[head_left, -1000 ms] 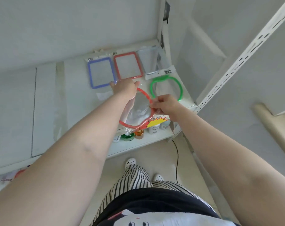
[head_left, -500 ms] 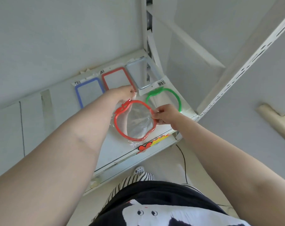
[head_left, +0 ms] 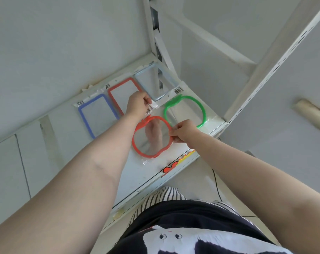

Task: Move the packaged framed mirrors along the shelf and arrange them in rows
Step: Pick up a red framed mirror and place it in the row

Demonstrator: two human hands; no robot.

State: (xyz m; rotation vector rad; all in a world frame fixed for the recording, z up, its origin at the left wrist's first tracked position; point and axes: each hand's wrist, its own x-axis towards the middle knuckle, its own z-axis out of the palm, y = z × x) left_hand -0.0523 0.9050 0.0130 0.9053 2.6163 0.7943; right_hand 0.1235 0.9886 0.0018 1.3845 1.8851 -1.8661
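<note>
A red apple-shaped mirror (head_left: 137, 143) in a clear bag lies flat on the white shelf (head_left: 63, 143), left of a green apple-shaped mirror (head_left: 184, 99). My left hand (head_left: 138, 105) pinches the barcode header at the top of the red mirror's bag. My right hand (head_left: 183, 133) pinches the red mirror's right edge. Behind them, along the back wall, lie a blue rectangular mirror (head_left: 85, 121), a red rectangular mirror (head_left: 118, 88) and a pale blue rectangular mirror (head_left: 155, 79).
A white upright (head_left: 265, 61) and a side panel close the shelf on the right. The shelf's front edge carries a red and yellow sticker (head_left: 175, 162). The shelf's left part is bare white board. Below lies the floor with a black cable (head_left: 217, 187).
The red apple-shaped mirror has gone from held up over the front edge to lying flat on the shelf beside the green one. My left hand has shifted to the bag's header.
</note>
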